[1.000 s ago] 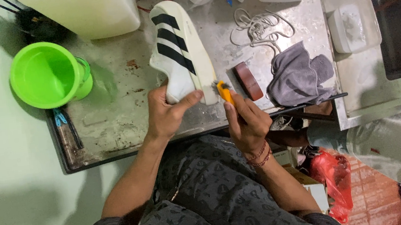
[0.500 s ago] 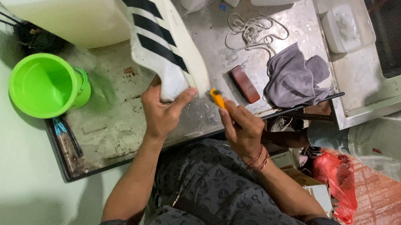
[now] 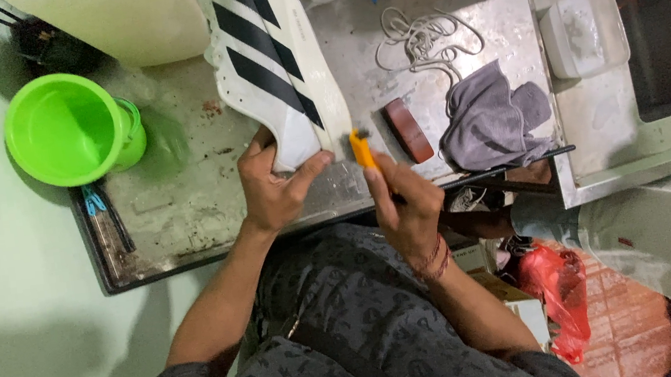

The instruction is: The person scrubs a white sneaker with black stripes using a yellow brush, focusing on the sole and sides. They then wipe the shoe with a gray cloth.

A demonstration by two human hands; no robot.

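My left hand (image 3: pixel 275 189) grips the heel end of a white sneaker (image 3: pixel 276 69) with black stripes, holding it up over the metal tray (image 3: pixel 188 222). In my right hand (image 3: pixel 406 206) is a small orange-handled brush (image 3: pixel 361 148), its head touching the edge of the sneaker's sole near the heel. Both hands are close together at the tray's near edge, above my lap.
A bright green bucket (image 3: pixel 69 130) stands at the tray's left. A brown block (image 3: pixel 409 129), a grey cloth (image 3: pixel 493 117) and loose white laces (image 3: pixel 425 37) lie to the right. A white lidded box (image 3: pixel 580 34) and a dark screen (image 3: pixel 669 16) are further right. A red bag (image 3: pixel 555 285) lies below.
The sneaker has swung up and away, its toe now reaching the top of the view. My right hand has brought the orange brush up against the sole's edge.
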